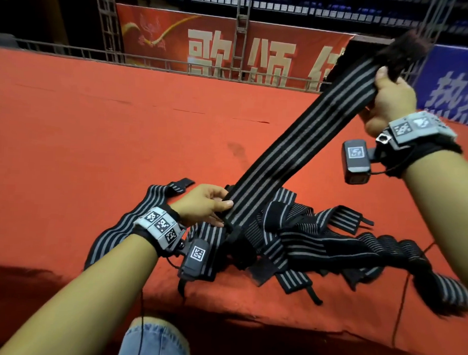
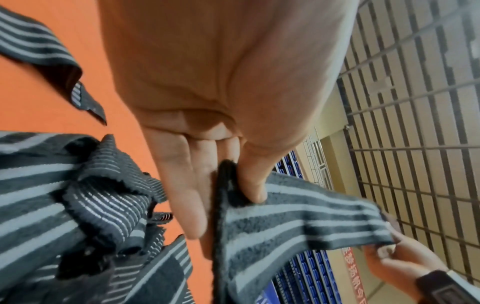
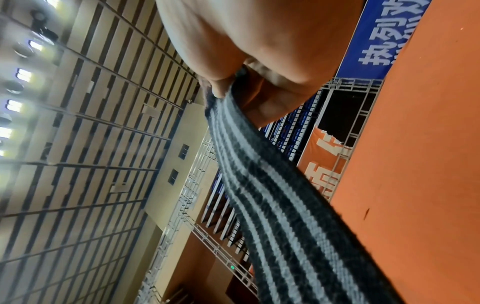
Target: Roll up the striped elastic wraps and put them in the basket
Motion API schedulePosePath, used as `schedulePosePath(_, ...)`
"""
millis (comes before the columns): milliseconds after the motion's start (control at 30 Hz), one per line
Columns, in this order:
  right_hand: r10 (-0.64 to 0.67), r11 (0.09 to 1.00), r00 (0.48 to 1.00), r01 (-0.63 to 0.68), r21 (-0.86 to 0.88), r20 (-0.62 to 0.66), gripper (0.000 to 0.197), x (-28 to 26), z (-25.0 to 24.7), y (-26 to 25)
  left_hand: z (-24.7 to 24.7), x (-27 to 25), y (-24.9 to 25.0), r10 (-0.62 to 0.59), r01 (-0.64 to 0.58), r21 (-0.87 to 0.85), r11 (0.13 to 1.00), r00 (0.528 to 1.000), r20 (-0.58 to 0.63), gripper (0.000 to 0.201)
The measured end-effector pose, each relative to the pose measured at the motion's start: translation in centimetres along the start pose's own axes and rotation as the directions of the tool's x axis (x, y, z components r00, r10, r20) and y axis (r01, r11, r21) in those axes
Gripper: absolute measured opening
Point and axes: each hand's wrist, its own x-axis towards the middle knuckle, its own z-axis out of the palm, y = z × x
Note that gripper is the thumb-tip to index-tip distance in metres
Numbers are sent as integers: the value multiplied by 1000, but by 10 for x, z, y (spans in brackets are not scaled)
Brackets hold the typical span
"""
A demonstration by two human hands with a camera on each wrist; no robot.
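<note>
**Striped wrap pulled taut, not yet rolled**

The striped wrap stretches diagonally above the red surface — its upper end gripped in the curled right hand, its lower part pinched between thumb and fingers of the left hand, just over the pile of wraps. No basket is in view. The risk: elastic under tension may snap free if either pinch slackens, and the trailing end — possibly caught in the pile — could drag others along.
</note>
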Motion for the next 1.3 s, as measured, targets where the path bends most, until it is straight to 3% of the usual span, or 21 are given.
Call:
schedulePosePath(167,149,982,988,-153,-113,-44,13,-9,-7,48,-2,-19,-14,-37,32,-116,993,998,-48,11)
schedulePosePath(367,323,938,945,-314,-145,50,17,-34,17,128,-26,-45,-57,-86,105,82,991,974,-211,14)
schedulePosePath(567,480,875,860,-455,-167,174,19,-59,69,197,-78,-56,-88,-150,191,366,911,979,-136,13)
schedulePosePath(667,523,847,837,-491,-202,161,15,-64,87,232,-108,-38,-95,-127,207,506,837,974,-188,18)
schedulePosePath(767,566,817,813,-533,-219,134,12,-66,96,262,-134,-3,-98,-64,220,474,852,944,-323,14)
schedulePosePath(867,595,793,796,-559,-243,112,9,-66,97,282,-155,43,-105,-50,313,474,823,871,-488,19)
schedulePosePath(967,602,787,793,-569,-238,92,4,-68,99,293,-174,86,-116,-74,454,538,710,809,-584,40)
schedulePosePath(1033,602,789,793,-574,-218,92,11,-68,98,298,-186,106,-122,-153,537,534,653,784,-601,58)
schedulePosePath(1133,577,817,804,-567,-109,146,19,-65,94,307,-199,121,-128,-323,600,497,626,780,-536,77)
schedulePosePath(1233,550,826,809,-564,9,208,48,-67,91,306,-201,121,-125,-401,623,505,597,777,-485,74)
schedulePosePath(1300,537,822,811,-565,70,234,52,-72,91,300,-197,119,-123,-428,636,470,612,766,-479,69)
